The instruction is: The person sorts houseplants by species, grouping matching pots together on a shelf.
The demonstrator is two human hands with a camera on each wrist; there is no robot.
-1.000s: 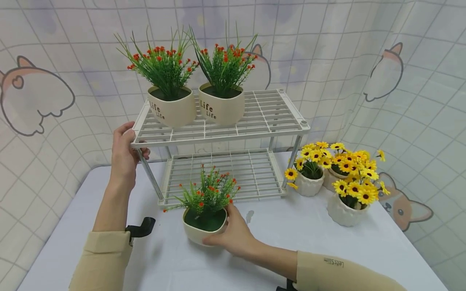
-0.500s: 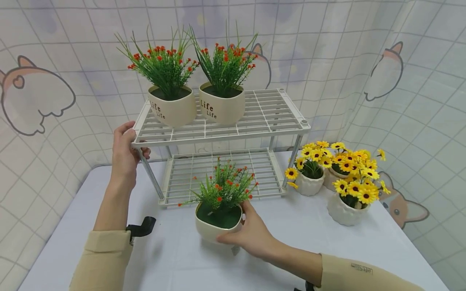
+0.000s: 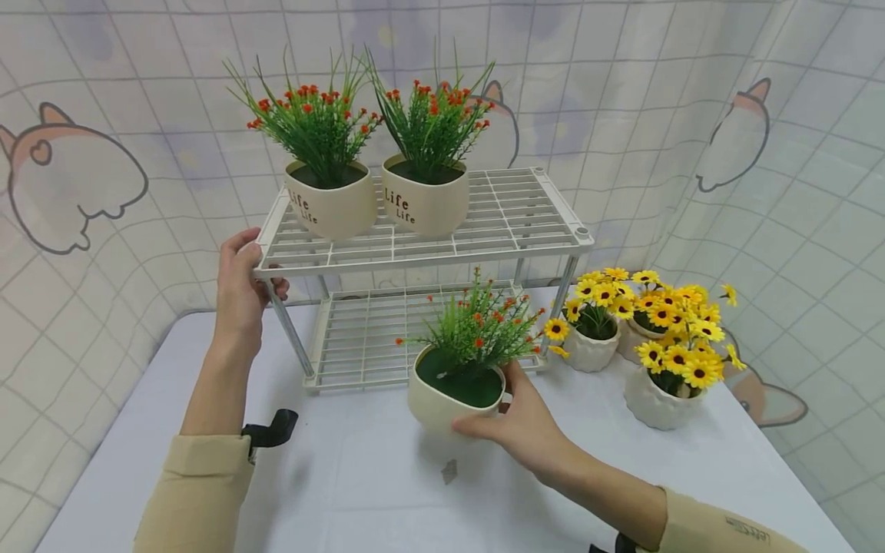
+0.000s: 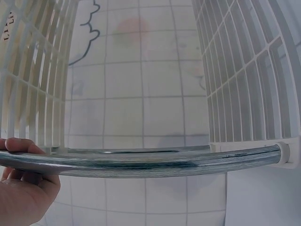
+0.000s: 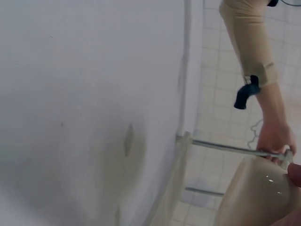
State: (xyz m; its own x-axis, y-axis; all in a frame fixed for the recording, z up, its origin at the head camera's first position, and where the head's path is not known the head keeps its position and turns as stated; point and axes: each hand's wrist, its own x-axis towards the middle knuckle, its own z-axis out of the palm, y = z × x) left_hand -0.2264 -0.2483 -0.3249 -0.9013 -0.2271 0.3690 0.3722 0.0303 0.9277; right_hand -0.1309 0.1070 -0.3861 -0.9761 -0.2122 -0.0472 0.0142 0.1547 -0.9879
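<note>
My left hand [image 3: 240, 288] grips the front-left corner of a white two-tier wire rack [image 3: 515, 206]. In the left wrist view its fingers curl round the metal post [image 4: 155, 162] by the upper shelf. My right hand [image 3: 528, 426] holds a cream pot of red-flowered greenery [image 3: 437, 403] by its right side, thumb in front. That pot is tilted and hangs over the table before the lower shelf [image 3: 373, 330]. On the upper shelf's left half stand two similar pots marked "Life", a left pot [image 3: 335, 207] and a right pot [image 3: 429, 203].
Several white pots of yellow flowers stand right of the rack, including a front pot [image 3: 660, 403] and one by the rack's post [image 3: 591, 349]. A small grey patch [image 3: 449, 471] lies on the white tablecloth [image 3: 373, 491]. A patterned curtain [image 3: 643, 115] hangs behind.
My right hand has carried the red-flowered pot rightward and a little up, and the pot has tilted. My left hand stays on the rack's corner.
</note>
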